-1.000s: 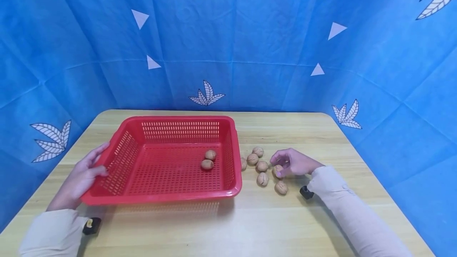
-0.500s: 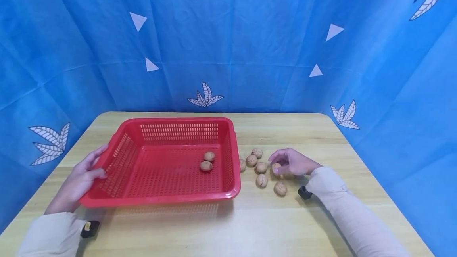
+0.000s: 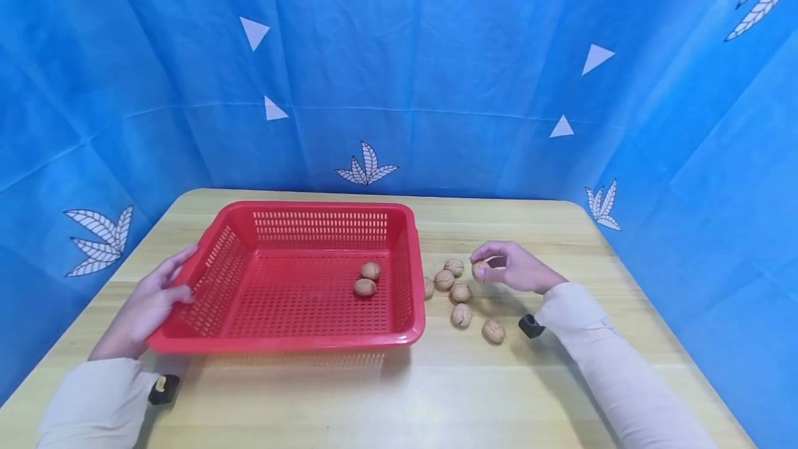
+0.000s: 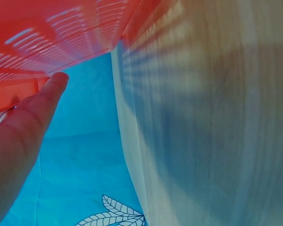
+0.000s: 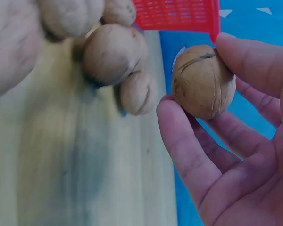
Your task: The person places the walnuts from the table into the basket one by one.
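Note:
My left hand (image 3: 145, 307) grips the left rim of a red plastic basket (image 3: 280, 345), thumb over the rim and fingers beneath, as the left wrist view shows. Two walnuts (image 3: 365, 287) lie inside, near the basket's right side. Between thumb and fingertips my right hand (image 3: 514, 265) pinches another walnut (image 5: 203, 82), raised off the table. Several more walnuts (image 3: 461, 315) lie loosely grouped on the tabletop between the basket and my right hand. One of these walnuts (image 3: 428, 287) is partly hidden by the basket's right wall.
The light wooden table (image 3: 474, 400) runs back to a blue curtain (image 3: 399, 89) printed with leaves and triangles. In the left wrist view the basket's slotted side stands over the tabletop and casts a shadow there.
My right hand has closed its fingers on a walnut and lifted it off the table. My left hand keeps its grip on the basket; the head view has shifted slightly.

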`<action>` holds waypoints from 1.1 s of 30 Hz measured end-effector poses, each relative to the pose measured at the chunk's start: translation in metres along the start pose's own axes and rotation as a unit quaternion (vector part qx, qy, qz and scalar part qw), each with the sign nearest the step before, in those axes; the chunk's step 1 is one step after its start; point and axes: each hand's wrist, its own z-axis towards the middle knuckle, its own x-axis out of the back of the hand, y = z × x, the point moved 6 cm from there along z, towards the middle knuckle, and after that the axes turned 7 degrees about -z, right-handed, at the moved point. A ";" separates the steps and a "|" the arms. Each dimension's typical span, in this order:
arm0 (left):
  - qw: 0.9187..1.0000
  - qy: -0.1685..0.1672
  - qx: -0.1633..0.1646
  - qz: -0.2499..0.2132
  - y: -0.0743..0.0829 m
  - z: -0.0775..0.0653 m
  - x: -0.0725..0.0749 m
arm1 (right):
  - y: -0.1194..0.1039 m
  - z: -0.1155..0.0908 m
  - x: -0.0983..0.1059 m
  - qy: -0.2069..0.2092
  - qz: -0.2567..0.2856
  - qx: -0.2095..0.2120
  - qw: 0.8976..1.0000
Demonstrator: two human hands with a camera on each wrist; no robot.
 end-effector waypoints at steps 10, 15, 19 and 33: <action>1.000 0.000 -0.001 -0.006 0.001 0.001 0.000 | -0.030 0.019 0.001 0.008 0.070 0.014 0.997; 1.000 -0.004 -0.014 -0.021 0.002 0.001 0.002 | -0.045 0.027 0.002 0.016 0.057 0.033 0.998; 0.999 -0.006 -0.017 -0.033 0.002 0.001 0.001 | -0.056 0.033 0.004 0.022 0.054 0.049 0.997; 1.000 0.004 -0.014 0.000 0.004 0.000 0.001 | -0.084 0.057 -0.002 0.014 0.024 0.074 0.997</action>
